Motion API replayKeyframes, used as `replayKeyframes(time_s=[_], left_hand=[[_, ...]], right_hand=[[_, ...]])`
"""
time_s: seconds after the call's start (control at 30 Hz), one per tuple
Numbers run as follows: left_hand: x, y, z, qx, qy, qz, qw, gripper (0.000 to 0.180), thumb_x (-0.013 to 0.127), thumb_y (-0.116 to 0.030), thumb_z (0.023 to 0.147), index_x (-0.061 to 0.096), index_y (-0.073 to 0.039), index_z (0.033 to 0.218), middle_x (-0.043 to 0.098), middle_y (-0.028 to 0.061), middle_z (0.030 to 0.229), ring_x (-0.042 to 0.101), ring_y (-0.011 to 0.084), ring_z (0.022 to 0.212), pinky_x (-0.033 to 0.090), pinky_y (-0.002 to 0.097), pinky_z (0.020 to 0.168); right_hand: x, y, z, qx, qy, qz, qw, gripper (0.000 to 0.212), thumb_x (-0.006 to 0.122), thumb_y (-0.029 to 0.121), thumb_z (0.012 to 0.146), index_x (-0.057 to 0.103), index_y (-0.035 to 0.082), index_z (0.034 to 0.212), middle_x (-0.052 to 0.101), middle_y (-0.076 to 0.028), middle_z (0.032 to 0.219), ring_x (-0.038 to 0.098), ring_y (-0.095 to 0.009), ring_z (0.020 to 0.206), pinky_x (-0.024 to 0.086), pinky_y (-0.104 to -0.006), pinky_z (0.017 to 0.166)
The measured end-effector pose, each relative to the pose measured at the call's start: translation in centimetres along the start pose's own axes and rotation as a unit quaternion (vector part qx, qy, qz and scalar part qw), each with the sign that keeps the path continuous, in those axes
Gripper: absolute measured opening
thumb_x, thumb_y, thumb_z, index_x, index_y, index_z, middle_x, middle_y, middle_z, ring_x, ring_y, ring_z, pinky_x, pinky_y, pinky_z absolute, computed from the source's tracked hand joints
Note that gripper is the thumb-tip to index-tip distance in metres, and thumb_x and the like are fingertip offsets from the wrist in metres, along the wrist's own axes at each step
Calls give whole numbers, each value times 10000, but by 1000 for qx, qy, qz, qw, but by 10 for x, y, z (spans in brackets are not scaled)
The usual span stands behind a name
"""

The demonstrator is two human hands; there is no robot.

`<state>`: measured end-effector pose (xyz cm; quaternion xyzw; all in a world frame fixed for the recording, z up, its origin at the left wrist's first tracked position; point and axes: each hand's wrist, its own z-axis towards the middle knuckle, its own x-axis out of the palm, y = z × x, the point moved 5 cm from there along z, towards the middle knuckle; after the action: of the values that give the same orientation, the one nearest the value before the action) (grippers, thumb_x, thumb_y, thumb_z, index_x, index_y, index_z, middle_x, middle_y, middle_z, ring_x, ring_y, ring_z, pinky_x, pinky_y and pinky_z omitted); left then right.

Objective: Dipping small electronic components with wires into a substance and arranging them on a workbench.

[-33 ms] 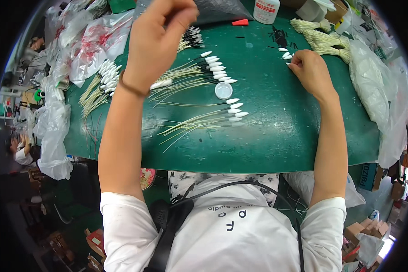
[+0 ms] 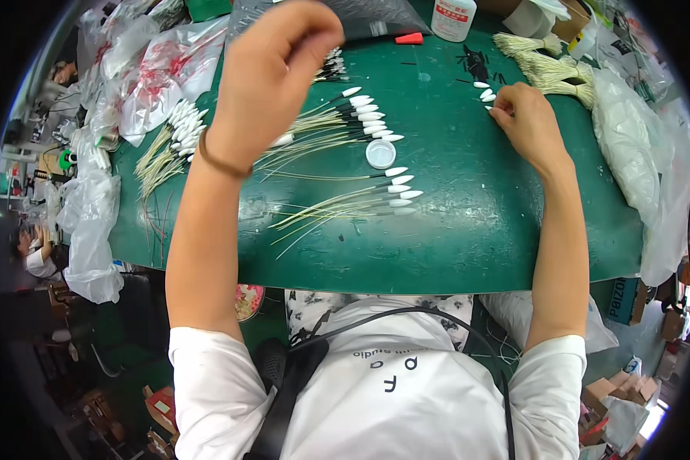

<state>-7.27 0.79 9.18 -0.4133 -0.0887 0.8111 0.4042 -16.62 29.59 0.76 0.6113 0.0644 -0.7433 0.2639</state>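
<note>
My left hand (image 2: 280,73) is raised at the upper left over the stems, fingers curled, slightly blurred; whatever it holds is hidden. Far right, my right hand (image 2: 535,123) rests low on the table, thumb and fingers pinched at a small white pointed tip (image 2: 489,108). Two loose white tips (image 2: 484,93) lie just beyond its fingers. Left of centre, a row of thin pale stems (image 2: 314,146) with dark necks bears white pointed heads (image 2: 373,116). Nearer me lies a smaller group of headed stems (image 2: 322,201). A small round white cap (image 2: 380,153) sits between the groups.
Black short pieces (image 2: 475,61) are scattered beyond my right hand, near a white bottle (image 2: 452,19) and a red cap (image 2: 409,38). Pale stem bundles (image 2: 548,65) and plastic bags (image 2: 629,146) line the right. More headed stems (image 2: 180,134) lie left on the green table (image 2: 437,261).
My left hand has shifted slightly to the right. My right hand stays by the white tips, and the view has moved a little.
</note>
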Motion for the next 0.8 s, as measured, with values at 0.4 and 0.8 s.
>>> replayKeyframes(time_s=[0.4,0.8], left_hand=[[34,-12,-73,133,64,163,975,188,749,14,729,684,-48,895,616,59,849,580,247,793,439,351,707],[59,-24,-82,253,127,323,903,193,635,-113,709,660,-79,897,601,29,924,577,204,859,431,354,825]], right_hand=[[-7,45,-4,-82,-177,202,960,240,644,29,896,673,32,1134,599,-89,882,574,-214,755,476,-328,710],[-10,66,-12,-115,-194,279,933,128,660,14,895,678,24,1021,644,-49,901,611,-152,789,493,-273,707]])
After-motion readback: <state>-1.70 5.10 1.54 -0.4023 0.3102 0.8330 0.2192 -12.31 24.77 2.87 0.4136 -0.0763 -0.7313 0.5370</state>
